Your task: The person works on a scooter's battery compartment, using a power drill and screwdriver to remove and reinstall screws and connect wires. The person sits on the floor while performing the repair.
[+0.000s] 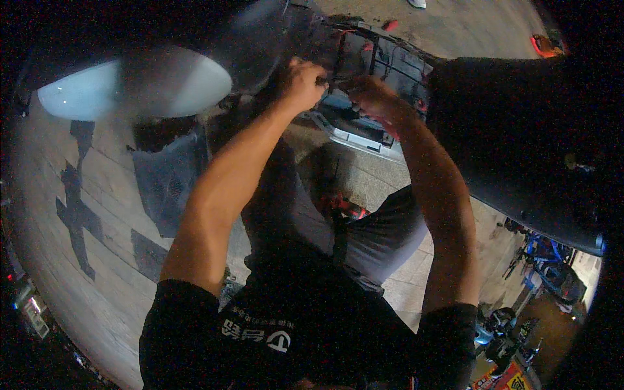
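Both my arms reach forward to an opened scooter body, over a compartment (396, 68) with dark block-like units and black straps or cables. My left hand (304, 84) is closed at the compartment's left edge, its fingertips pinched around a small dark piece too dim to name. Close beside it, my right hand (376, 97) is curled shut above the compartment's near side; shadow hides what its fingers hold. Below the hands runs a pale side trim (361, 140) of the scooter.
A glossy pale body panel (143, 84) stands at the left. The large dark seat (520, 123) fills the right. A red and black tool (350, 208) lies on the paving between my legs. Several parked two-wheelers (546, 266) stand at the far right.
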Demonstrator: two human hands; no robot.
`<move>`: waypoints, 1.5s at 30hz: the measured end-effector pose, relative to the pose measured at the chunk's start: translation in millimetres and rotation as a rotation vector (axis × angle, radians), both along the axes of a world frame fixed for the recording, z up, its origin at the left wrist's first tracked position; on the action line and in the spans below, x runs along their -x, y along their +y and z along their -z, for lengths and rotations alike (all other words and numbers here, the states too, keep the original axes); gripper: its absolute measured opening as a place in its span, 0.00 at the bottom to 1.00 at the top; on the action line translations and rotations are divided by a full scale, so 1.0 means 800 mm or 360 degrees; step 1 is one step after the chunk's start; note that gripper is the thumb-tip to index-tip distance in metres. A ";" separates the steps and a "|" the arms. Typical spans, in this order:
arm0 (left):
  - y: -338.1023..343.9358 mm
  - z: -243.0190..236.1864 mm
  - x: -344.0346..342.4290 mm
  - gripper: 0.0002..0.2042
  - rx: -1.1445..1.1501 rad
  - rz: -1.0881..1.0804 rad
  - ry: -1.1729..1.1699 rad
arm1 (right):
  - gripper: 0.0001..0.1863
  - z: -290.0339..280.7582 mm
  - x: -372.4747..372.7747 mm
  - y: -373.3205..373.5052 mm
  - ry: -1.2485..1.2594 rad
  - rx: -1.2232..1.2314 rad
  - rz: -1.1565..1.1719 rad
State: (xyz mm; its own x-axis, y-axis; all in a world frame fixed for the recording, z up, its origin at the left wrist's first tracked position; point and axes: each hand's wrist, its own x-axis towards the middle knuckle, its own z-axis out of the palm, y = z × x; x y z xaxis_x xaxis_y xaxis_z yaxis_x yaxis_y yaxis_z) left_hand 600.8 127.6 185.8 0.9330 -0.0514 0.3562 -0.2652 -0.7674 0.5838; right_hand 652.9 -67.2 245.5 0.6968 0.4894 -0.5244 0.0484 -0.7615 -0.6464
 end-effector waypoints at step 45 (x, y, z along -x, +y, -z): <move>-0.002 0.006 0.005 0.08 -0.0156 -0.0096 0.0104 | 0.20 0.026 0.017 -0.002 -0.0436 -0.0087 -0.0274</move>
